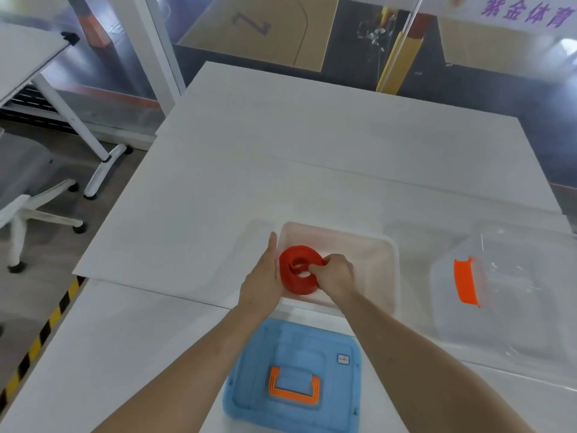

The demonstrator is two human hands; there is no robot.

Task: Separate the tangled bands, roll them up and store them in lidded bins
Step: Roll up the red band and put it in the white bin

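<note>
A red band (296,278), rolled into a loose coil, hangs over the open clear bin (387,270) in the middle of the table. My right hand (335,275) grips the coil's right side with fingers curled into its centre. My left hand (265,276) is flat, fingers straight, pressed against the coil's left side at the bin's left wall. Whether the coil rests on the bin floor is unclear.
A blue lid with an orange handle (293,385) lies just in front of the bin. A second clear bin with an orange latch (505,295) stands to the right. An office chair (28,195) and another table are on the left beyond the table edge.
</note>
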